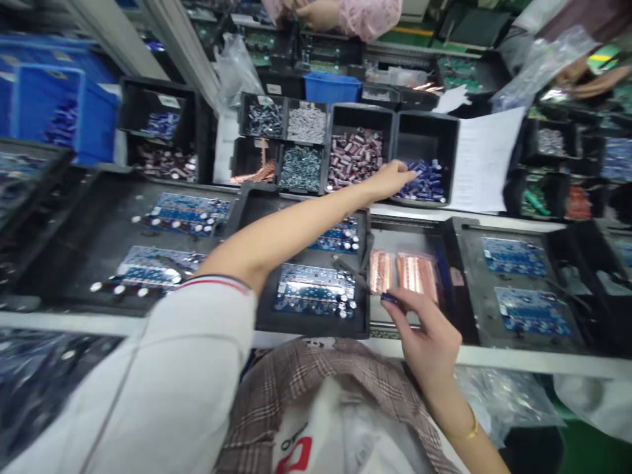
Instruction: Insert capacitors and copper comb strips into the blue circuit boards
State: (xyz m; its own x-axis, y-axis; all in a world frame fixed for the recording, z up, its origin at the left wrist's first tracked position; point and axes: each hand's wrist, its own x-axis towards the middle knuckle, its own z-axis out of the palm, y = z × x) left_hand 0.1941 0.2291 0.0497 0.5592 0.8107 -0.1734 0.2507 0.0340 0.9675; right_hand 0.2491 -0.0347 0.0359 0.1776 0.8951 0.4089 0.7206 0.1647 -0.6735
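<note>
My left hand (394, 179) reaches across to the black bin (427, 135) of blue capacitors (425, 183). Its fingers are drawn together at the heap, and blur hides exactly what lies between the tips. Lower down, my right hand (428, 332) pinches one small dark blue capacitor (389, 298) between thumb and forefinger. That hand is over the front of a tray section holding bundles of copper-coloured strips (417, 275). Left of it, a blue circuit board (316, 289) lies in a black tray (320, 327), with a second board (340, 235) behind, partly covered by my left forearm.
Bins of brown capacitors (356, 155) and small metal parts (306, 124) stand along the back. Paper sheets (486, 161) lie right of them. More boards (530, 311) sit in trays on both sides. Across the bench are a co-worker's pink sleeve (370, 16) and another person's hand (600, 82).
</note>
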